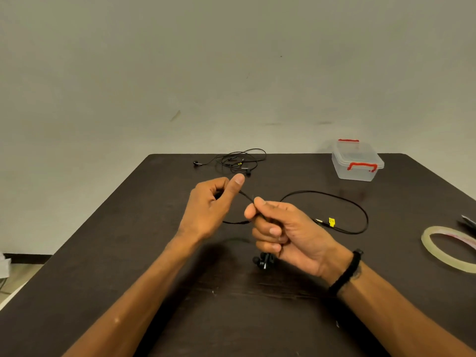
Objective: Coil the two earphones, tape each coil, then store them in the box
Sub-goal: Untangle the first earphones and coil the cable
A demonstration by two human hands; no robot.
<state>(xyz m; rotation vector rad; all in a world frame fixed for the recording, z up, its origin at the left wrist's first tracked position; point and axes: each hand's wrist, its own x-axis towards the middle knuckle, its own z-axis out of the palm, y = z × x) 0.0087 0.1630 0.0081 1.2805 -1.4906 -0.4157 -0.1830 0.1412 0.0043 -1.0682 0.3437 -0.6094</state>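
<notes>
Held in the right hand [280, 235] and pinched by the left hand [211, 202], the cord [334, 195] trailing toward 2 o'clock could snag or tangle.

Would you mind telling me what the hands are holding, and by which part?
Both hold one black earphone cable: right hand grips it near the earbuds, left hand pinches the cord further along.

Both forearms reaching forward, left hand [210, 202] raised with fingers curled and thumb up, right hand [283, 231] palm-up, fingers curled
</notes>
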